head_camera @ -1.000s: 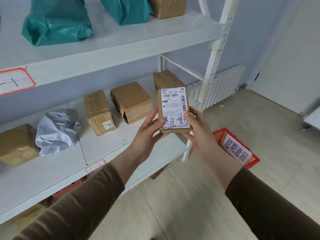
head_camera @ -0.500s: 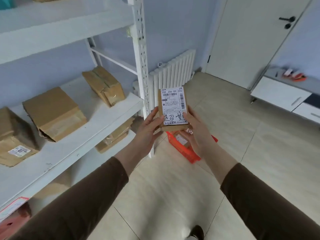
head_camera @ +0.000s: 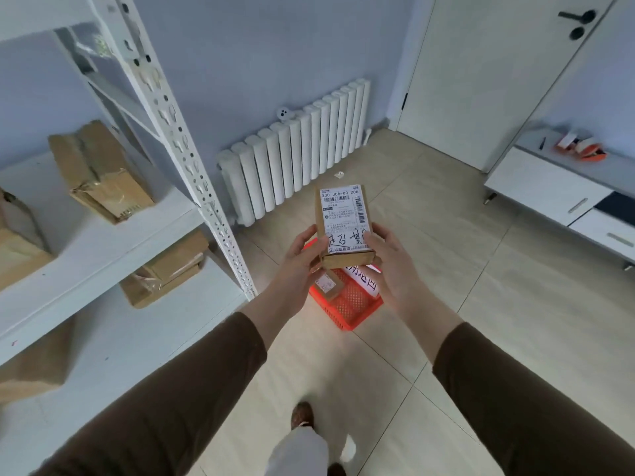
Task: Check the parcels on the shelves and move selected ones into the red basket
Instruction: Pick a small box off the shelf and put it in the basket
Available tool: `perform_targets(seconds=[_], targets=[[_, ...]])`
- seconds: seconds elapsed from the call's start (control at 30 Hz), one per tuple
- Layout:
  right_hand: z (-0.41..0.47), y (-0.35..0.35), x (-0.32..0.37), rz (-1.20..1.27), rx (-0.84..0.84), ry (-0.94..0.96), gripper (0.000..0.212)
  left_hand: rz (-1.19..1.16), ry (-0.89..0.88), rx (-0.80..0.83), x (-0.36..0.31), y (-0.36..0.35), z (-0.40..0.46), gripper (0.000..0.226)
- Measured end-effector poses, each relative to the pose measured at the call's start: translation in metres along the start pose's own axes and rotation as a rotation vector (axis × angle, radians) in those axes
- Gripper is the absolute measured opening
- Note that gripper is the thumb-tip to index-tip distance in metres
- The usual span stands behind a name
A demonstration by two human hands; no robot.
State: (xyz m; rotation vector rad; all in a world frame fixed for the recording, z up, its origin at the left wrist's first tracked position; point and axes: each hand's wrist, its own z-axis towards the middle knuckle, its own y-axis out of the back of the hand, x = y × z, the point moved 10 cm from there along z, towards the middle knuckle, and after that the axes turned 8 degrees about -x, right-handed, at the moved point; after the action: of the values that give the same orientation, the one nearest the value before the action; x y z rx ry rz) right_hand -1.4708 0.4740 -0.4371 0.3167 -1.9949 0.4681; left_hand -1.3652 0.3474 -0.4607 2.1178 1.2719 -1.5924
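Above the red basket [head_camera: 347, 304] on the floor, you hold the parcel [head_camera: 344, 225] label-up — left hand [head_camera: 302, 262] and right hand [head_camera: 391, 266] each gripping a side — beside the shelves [head_camera: 103, 235].

Long brown sleeves [head_camera: 178, 400] cover both forearms, above a pale trouser leg [head_camera: 299, 451] and brown shoe [head_camera: 301, 413].

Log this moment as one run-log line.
step: carrying | left hand: grips labelled parcel | right hand: grips parcel | red basket: on floor below, holds one parcel
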Motion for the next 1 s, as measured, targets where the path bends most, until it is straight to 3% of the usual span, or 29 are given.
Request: perform_targets(seconds=[0.47, 0.6, 0.7, 0.83, 1.0], targets=[[0.203, 0.041, -0.012, -0.112, 0.066, -0.116, 0.032, -0.090, 0.151, -0.107, 0.062, -0.068, 0.179, 0.059], [0.251, 0.044, -0.036, -0.231, 0.171, -0.218, 0.060, -0.104, 0.219, -0.157, 0.096, -0.074, 0.222, 0.065], [0.294, 0.057, -0.058, -0.275, 0.222, -0.255, 0.044, -0.146, 0.256, -0.224, 0.128, -0.079, 0.255, 0.068], [0.356, 0.082, -0.091, -0.274, 0.265, -0.299, 0.054, -0.255, 0.278, -0.323, 0.176, -0.092, 0.299, 0.075], [0.433, 0.113, -0.149, -0.258, 0.240, -0.343, 0.035, -0.396, 0.263, -0.444, 0.246, -0.101, 0.349, 0.071]])
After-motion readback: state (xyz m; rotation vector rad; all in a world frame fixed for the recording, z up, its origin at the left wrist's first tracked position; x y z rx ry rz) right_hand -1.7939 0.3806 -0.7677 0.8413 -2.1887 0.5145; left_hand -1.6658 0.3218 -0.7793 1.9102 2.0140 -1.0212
